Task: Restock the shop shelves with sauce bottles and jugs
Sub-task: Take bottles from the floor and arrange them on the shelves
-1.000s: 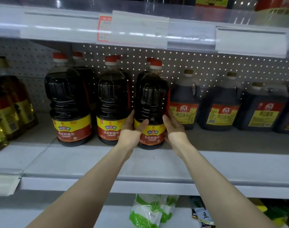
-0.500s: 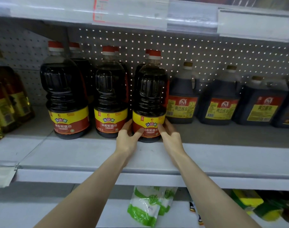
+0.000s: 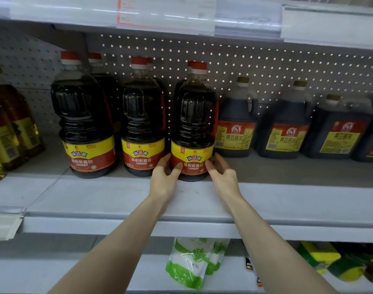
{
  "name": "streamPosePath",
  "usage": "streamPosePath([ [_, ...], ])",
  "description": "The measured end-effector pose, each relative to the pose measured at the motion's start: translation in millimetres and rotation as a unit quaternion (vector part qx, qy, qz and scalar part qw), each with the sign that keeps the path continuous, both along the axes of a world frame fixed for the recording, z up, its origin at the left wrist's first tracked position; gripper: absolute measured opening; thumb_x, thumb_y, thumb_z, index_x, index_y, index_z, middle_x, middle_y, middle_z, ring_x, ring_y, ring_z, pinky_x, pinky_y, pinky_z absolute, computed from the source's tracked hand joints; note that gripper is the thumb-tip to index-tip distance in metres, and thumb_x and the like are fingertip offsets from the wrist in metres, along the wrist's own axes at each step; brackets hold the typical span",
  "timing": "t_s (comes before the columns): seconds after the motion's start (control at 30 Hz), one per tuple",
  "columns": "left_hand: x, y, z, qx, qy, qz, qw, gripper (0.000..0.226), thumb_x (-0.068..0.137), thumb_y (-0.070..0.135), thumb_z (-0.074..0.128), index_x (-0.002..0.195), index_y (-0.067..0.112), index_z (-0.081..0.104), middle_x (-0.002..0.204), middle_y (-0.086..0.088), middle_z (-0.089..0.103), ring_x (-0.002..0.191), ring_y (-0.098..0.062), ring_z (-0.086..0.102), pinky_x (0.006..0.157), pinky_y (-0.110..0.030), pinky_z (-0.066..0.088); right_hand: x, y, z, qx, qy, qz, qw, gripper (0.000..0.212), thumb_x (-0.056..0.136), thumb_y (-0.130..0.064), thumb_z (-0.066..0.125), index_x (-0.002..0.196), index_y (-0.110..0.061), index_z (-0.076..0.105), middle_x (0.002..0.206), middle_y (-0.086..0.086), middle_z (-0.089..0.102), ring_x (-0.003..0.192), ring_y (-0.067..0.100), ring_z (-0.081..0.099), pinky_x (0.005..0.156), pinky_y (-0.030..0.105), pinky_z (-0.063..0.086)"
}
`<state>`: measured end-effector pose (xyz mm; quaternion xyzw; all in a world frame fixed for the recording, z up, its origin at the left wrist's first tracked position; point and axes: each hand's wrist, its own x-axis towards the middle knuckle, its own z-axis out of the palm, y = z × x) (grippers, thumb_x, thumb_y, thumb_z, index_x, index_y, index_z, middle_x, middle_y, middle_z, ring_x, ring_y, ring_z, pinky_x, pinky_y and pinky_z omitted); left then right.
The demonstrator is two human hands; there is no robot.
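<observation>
Left hand (image 3: 163, 177) and right hand (image 3: 223, 178), fingers curled, clasp the dark red-capped plastic sauce bottle (image 3: 193, 115) (upright on grey shelf (image 3: 96, 198))

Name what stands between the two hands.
In the head view, a red-capped sauce bottle stands on the shelf between the left hand and right hand.
</observation>
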<state>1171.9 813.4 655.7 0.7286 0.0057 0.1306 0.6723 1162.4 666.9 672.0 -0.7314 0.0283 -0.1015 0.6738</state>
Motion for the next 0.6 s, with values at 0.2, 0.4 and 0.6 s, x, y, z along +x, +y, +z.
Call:
streamPosePath([
  [0.2,2.0,1.8,-3.2,0.016,0.002,-0.016,1.0,0.049,0.095,0.021,0.056,0.143,0.017,0.043,0.135,0.001,0.056,0.124,-0.016,0.051,0.106,-0.035,0.042,1.1,-1.7,-2.2,-0.015,0.011,0.006,1.0,0.049,0.094,-0.024,0.061,0.141,-0.02,0.048,0.134,-0.002,0.058,0.118,0.011,0.052,0.098,0.023,0.039],
  [0.4,3.6,3.1,-2.5,0.022,0.002,-0.031,0.999,0.052,0.096,0.023,0.055,0.145,0.018,0.039,0.139,0.003,0.052,0.128,-0.014,0.048,0.108,-0.033,0.039,2.8,-2.5,-1.9,-0.056,0.018,0.012,0.998,0.052,0.094,-0.031,0.059,0.144,-0.025,0.043,0.14,-0.002,0.053,0.129,0.017,0.048,0.1,0.022,0.035],
  [0.6,3.5,3.4,-2.7,0.024,-0.006,-0.045,0.999,0.054,0.096,0.025,0.055,0.147,0.02,0.036,0.138,0.007,0.052,0.127,-0.011,0.047,0.103,-0.026,0.037,4.8,-2.9,-3.4,-0.078,0.019,0.018,0.997,0.054,0.095,-0.035,0.057,0.145,-0.027,0.039,0.142,-0.002,0.051,0.132,0.019,0.045,0.101,0.024,0.034],
])
